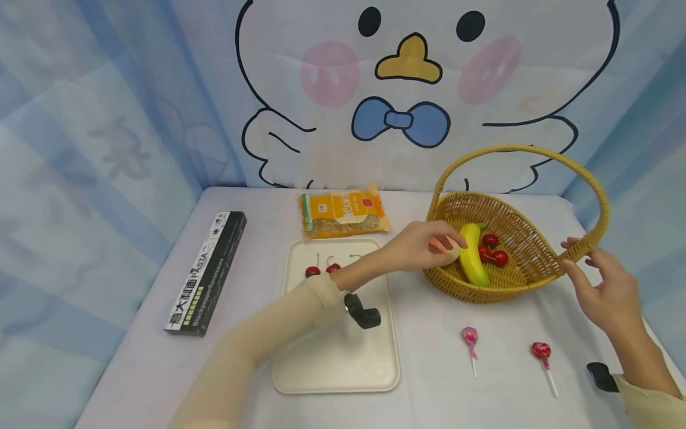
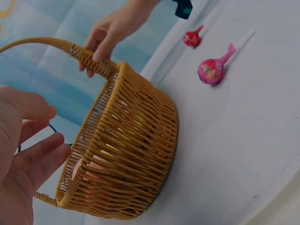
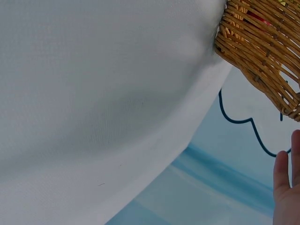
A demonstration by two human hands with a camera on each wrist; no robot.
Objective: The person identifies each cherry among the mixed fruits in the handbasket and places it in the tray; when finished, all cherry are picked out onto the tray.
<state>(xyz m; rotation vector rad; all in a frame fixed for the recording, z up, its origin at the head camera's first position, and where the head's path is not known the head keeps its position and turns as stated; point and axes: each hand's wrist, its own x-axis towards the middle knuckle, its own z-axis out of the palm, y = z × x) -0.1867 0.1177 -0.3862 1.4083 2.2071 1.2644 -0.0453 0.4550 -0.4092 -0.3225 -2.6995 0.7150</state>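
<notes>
My left hand is over the left rim of the wicker basket, its fingers loosely bent with nothing between them. The left wrist view shows a gap between its thumb and fingers. At the right end, my right hand holds the foot of the basket's handle between thumb and fingers. Inside lie a yellow banana, several red cherries and a round pinkish thing, partly hidden by the left hand and the weave.
Cherries lie on a cream tray, partly behind my left forearm. A yellow grain packet lies behind it, a black pasta box to the left. Pink and red lollipops lie before the basket.
</notes>
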